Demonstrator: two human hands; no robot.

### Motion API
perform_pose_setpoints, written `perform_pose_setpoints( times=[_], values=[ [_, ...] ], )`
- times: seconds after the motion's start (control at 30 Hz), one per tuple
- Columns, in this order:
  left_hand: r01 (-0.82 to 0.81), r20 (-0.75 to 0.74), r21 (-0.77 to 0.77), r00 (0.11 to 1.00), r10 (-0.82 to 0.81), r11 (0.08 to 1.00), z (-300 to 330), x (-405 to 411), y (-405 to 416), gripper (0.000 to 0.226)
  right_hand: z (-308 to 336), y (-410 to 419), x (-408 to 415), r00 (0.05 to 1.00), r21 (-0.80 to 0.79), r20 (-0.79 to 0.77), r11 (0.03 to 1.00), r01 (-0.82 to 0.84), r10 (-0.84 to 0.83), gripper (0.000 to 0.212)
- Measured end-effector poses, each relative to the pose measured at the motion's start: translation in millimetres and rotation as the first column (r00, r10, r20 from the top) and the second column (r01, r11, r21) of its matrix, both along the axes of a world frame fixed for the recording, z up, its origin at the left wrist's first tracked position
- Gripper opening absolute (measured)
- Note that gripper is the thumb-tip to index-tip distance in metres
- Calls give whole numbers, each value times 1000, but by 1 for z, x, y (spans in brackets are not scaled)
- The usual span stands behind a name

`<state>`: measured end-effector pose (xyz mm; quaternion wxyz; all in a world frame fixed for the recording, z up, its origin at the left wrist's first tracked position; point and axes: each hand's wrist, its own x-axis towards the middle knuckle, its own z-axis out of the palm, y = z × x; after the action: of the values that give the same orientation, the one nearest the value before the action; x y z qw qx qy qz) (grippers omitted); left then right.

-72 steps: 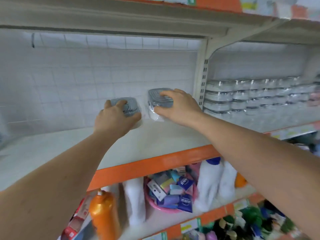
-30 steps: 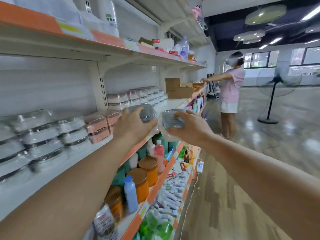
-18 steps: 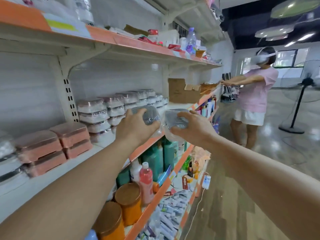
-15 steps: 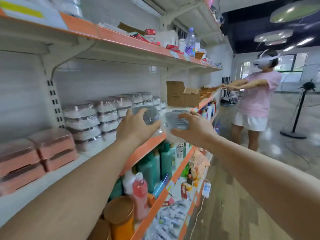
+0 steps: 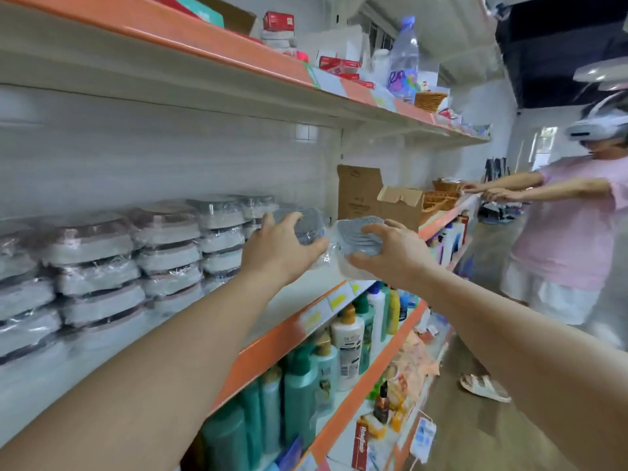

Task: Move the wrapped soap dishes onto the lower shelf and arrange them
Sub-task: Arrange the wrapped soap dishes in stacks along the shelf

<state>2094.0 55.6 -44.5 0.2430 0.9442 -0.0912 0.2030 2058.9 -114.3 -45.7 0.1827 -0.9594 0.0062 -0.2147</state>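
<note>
Left hand (image 5: 278, 253) and right hand (image 5: 390, 256) each gripped a wrapped soap dish (image 5: 360, 232) above the shelf (image 5: 272, 348); mid-carry, likely needing setting down beside the stacks (image 5: 166, 253).

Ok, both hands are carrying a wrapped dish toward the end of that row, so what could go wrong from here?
The loose plastic wrap hanging between the two dishes could catch as they part.

The left hand grips its grey soap dish right beside the wrapped stacks, so a nudge might topple one.

The right hand holds its dish near the orange shelf edge; set there, it may slide off.
</note>
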Motion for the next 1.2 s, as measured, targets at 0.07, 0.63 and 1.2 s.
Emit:
perform_pose_setpoints(
  times=[0.07, 0.63, 1.2],
  values=[
    [-58, 1, 4, 998, 58, 998, -4, 23, -20, 66, 0, -22, 31, 998, -8, 9, 998, -59, 59, 60],
    [-396, 54, 71, 918, 393, 916, 12, 178, -95, 66, 16, -89, 264, 932, 124, 84, 924, -361, 352, 60],
    [-638, 110, 278, 764, 636, 718, 6, 289, -110, 65, 10, -94, 392, 840, 113, 32, 833, -542, 542, 57]
  ],
)
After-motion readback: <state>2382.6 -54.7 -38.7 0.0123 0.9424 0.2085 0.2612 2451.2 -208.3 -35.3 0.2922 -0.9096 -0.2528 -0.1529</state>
